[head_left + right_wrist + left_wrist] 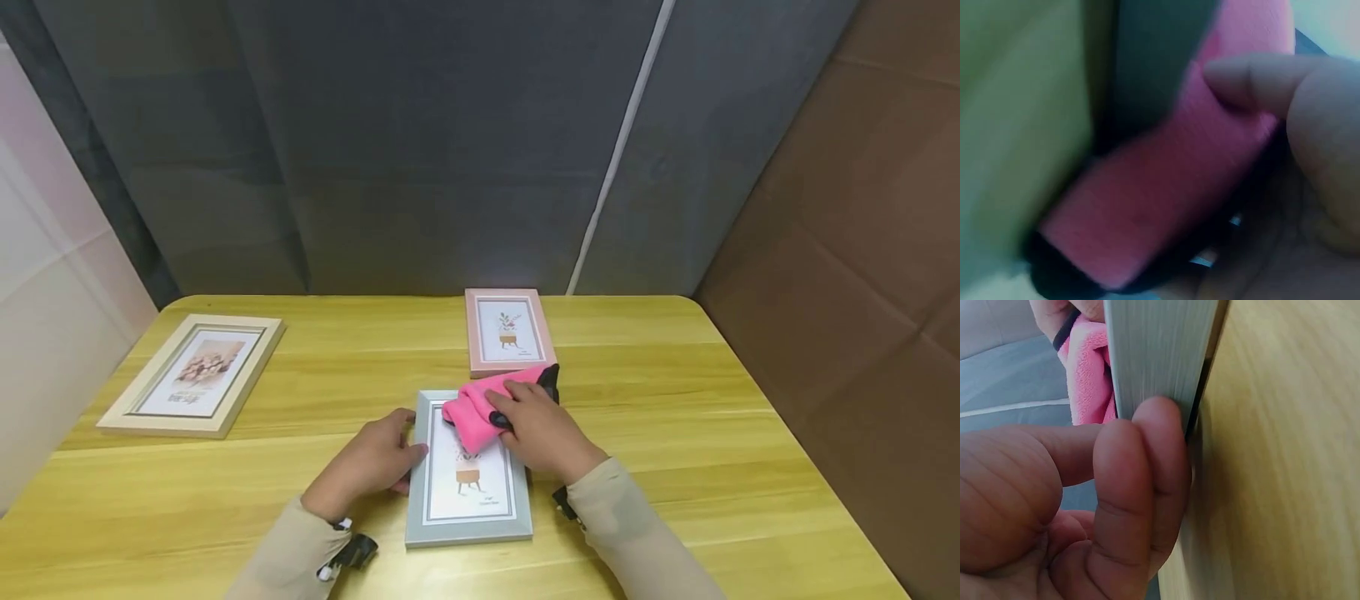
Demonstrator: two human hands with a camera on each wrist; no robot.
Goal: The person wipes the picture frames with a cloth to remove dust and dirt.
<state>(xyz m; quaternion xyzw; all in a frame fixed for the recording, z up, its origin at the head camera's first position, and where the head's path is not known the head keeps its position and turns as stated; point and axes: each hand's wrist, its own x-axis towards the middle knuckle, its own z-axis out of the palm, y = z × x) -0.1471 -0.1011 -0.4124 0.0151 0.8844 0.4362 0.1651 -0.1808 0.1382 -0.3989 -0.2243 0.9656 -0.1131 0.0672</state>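
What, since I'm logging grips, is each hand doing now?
Left hand: closed, holding the grey frame by its edge.
Right hand: closed, holding the pink cloth on that frame.

The pink, black-edged plush cloth [476,414] has a soft, matt, fuzzy pile. The near blue-grey rectangular picture frame [468,534] looks smooth, finely streaked like brushed metal. The yellow wood-grain table [637,400] is smooth with a slight gloss. The far dark-grey backdrop [450,150] resembles matt fabric; the right brown sheet [855,233] looks matt, creased.

head: above, looking forward-down | wrists: close, tilted sideways | shared: pink cloth [471,419]
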